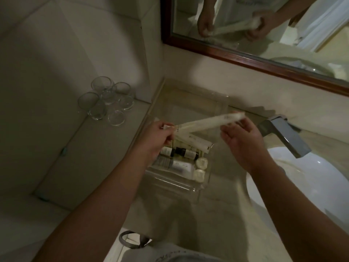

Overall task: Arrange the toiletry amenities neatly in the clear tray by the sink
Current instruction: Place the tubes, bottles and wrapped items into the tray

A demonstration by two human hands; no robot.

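A clear tray [190,188] sits on the counter left of the sink. Above it I hold a long cream wrapped packet [207,121] level: my left hand [160,137] pinches its left end and my right hand [243,137] holds its right end with fingertips. A second cream packet [196,143] lies slanted in the tray under the first. Two small dark-capped bottles [181,152] lie side by side below it. A white sachet [179,166] and two round wrapped soaps [201,168] fill the tray's near part.
Several upturned drinking glasses [107,103] stand on the ledge at the left. A chrome tap [283,135] juts over the white basin [302,186] at the right. A wood-framed mirror [245,57] hangs on the wall behind and reflects my hands.
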